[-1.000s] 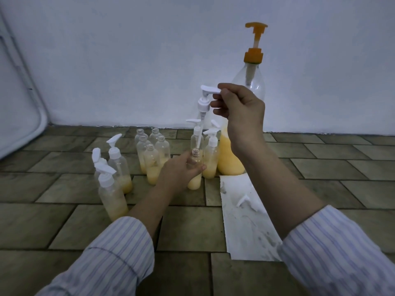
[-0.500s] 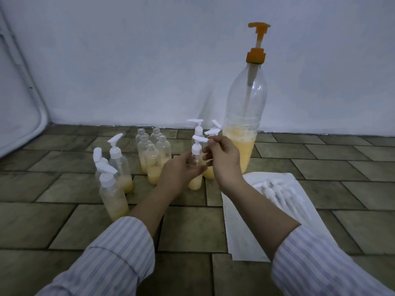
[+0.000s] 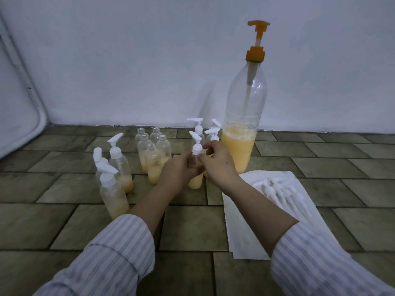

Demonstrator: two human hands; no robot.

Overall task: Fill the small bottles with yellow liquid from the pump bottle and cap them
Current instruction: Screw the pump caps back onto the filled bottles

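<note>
Head view: the left hand (image 3: 178,170) grips a small bottle (image 3: 195,181) part-filled with yellow liquid; the right hand (image 3: 218,160) pinches its white pump cap (image 3: 197,148). Behind stands the pump bottle (image 3: 243,129), a third full. Uncapped bottles (image 3: 154,159) stand left on the tiled floor (image 3: 64,221); a white wall (image 3: 128,60) lies behind.

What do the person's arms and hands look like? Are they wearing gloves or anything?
No gloves: both the left hand and the right hand are bare, with no rings or watch in sight. Each arm wears a loose shirt sleeve, pale with thin purple-blue stripes. The left sleeve and the right sleeve are both pushed up, so the forearms are uncovered.
</note>
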